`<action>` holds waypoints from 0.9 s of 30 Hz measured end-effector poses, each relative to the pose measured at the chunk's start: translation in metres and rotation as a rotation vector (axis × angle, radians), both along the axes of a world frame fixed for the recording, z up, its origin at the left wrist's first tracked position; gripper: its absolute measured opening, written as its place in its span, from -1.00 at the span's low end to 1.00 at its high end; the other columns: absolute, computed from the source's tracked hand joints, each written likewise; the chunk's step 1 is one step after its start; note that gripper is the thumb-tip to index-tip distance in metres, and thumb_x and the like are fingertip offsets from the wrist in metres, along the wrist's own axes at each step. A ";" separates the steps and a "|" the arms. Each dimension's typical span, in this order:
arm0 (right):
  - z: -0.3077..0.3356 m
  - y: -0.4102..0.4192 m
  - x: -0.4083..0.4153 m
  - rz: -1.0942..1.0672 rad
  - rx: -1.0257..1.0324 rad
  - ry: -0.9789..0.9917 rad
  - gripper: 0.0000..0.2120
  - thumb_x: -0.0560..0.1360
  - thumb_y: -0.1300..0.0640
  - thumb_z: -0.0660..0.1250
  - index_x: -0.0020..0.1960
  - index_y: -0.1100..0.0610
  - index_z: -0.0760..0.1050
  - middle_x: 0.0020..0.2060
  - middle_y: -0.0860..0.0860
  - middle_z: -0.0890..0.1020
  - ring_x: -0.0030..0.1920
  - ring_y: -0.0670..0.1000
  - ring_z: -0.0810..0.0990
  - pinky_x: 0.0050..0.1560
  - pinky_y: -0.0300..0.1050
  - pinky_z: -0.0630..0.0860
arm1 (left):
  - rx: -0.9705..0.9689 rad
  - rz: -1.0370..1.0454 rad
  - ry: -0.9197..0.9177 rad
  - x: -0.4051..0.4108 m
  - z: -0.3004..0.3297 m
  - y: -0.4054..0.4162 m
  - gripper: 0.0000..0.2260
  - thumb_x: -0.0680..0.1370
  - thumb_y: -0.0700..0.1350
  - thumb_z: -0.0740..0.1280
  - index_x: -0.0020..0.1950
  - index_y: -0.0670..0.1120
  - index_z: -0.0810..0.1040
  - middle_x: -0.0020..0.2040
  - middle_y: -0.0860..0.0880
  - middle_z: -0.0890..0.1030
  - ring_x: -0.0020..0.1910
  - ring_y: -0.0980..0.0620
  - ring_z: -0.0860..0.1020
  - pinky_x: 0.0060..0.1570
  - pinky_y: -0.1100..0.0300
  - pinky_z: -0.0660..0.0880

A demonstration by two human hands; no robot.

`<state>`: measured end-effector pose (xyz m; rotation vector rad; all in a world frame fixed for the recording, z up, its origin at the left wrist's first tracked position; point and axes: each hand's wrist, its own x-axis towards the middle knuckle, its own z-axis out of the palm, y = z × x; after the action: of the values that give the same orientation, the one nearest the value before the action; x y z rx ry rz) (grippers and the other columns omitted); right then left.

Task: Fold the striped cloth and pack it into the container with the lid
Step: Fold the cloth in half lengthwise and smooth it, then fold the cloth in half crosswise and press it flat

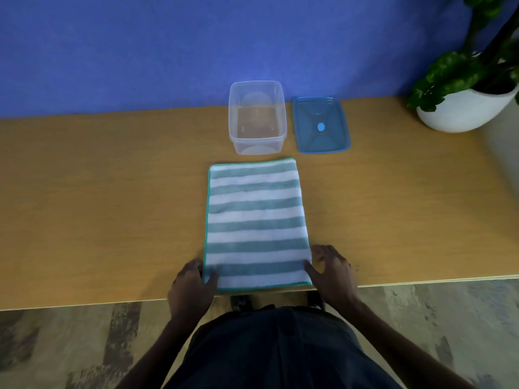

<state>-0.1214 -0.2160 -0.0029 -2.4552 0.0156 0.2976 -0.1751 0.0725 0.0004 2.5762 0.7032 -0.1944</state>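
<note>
Head view: one striped cloth point(255, 226) lies flat on the table point(112, 192), its near edge at the table's front lip and its far edge just short of one clear container point(257, 117), which stands open and empty. One blue lid point(321, 124) rests flat just beside the container, on its right. Two hands work the near corners: the left hand point(191, 287) has its thumb on top of the left corner, though whether fingers are tucked beneath cannot be told; the right hand point(332, 272) rests with fingers spread at the right corner. Judging by its terry look, the cloth is light, soft and limp, likely to sag when lifted, so both near corners look the best hold. One potted plant point(471, 88) stands far right.
</note>
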 end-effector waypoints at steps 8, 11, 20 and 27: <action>-0.002 -0.010 -0.004 0.058 -0.103 0.158 -0.67 0.43 -0.24 0.34 0.00 0.00 0.51 -0.06 -0.12 0.59 -0.14 -0.05 0.60 -0.19 -0.02 0.60 | -0.053 0.077 0.131 0.000 0.007 -0.013 -0.76 0.54 0.08 0.27 -0.03 -0.08 0.57 -0.19 -0.04 0.60 -0.25 -0.07 0.49 -0.26 0.11 0.37; 0.003 -0.011 0.001 0.149 -0.072 0.221 -0.83 0.48 -0.11 0.36 -0.09 -0.03 0.47 -0.10 -0.08 0.58 -0.14 -0.04 0.57 -0.23 -0.12 0.51 | -0.305 0.126 0.070 -0.001 0.007 -0.013 -0.86 0.56 -0.06 0.31 -0.08 -0.10 0.59 -0.19 -0.06 0.65 -0.23 -0.05 0.60 -0.25 0.02 0.56; 0.027 -0.033 0.005 -0.035 0.383 0.380 -0.84 0.48 0.13 0.42 0.00 0.05 0.46 -0.19 0.00 0.73 -0.22 -0.07 0.70 -0.27 -0.13 0.59 | -0.953 0.512 -0.125 -0.016 0.047 -0.013 -0.68 0.49 -0.21 0.39 0.23 -0.10 0.50 0.02 -0.23 0.64 -0.09 -0.21 0.65 -0.24 0.08 0.66; 0.070 -0.037 0.017 -0.017 0.655 0.302 -0.84 0.51 0.25 0.36 -0.02 0.03 0.64 -0.14 -0.02 0.71 -0.18 -0.15 0.62 -0.22 -0.25 0.50 | -1.129 0.540 -0.299 -0.009 0.071 -0.012 -0.83 0.49 -0.30 0.35 0.06 -0.18 0.62 0.01 -0.11 0.65 -0.20 0.04 0.67 -0.21 0.25 0.62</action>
<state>-0.1044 -0.2525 0.0674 -1.7466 0.0591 0.5636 -0.1843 0.0604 0.0711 1.2629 0.8166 -0.0055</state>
